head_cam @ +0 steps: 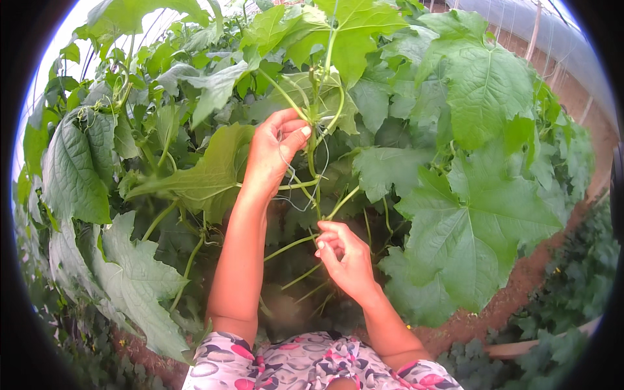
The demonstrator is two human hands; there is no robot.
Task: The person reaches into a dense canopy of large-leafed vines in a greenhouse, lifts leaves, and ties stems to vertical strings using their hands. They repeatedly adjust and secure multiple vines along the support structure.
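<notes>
My left hand (279, 144) is raised to a green climbing vine stem (311, 161), thumb and fingers closed at a leafy node. Thin grey twine (304, 210) hangs in loose loops by that hand and beside the stem. Lower down, my right hand (347, 258) has curled fingers, with the index fingertip at the stem near a leaf stalk (342, 203). Whether its fingertips pinch anything is too small to tell. A broad leaf (207, 170) spreads behind my left forearm, and a bright green leaf (348, 34) stands above the node.
Dense lobed leaves (468, 219) crowd both sides. Bare brown soil (512, 287) curves along the right, with a pale wooden pole (516, 348) low among other plants. Behind the foliage at upper right are an earthen wall (575, 87) and plastic sheeting (546, 29).
</notes>
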